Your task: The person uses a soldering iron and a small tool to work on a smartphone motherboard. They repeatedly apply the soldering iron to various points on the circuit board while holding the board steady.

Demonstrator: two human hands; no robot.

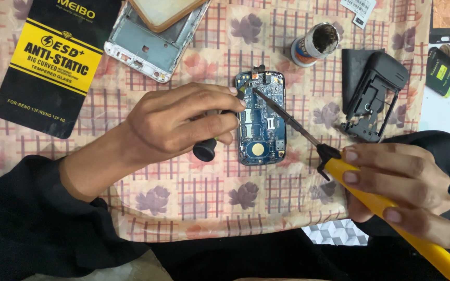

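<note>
Head view looks down on a blue circuit board (260, 118) lying flat on the patterned cloth (204, 198), between both hands. Right hand (402, 190) is closed around a yellow-handled soldering iron (386, 208), whose dark tip reaches the board's upper left corner. Left hand (178, 125), just left of the board, grips a black-handled tool (204, 149) pointed at that same corner.

The right hand (402, 190) is gripping a yellow-handled soldering iron (339, 164), its tip touching the top of a blue phone circuit board (260, 122). The left hand (183, 122) is holding a black-handled tool (207, 148) beside the board, on a floral checked cloth (204, 203). A small open flux jar (316, 44) and a black phone housing (373, 96) are lying nearby.
</note>
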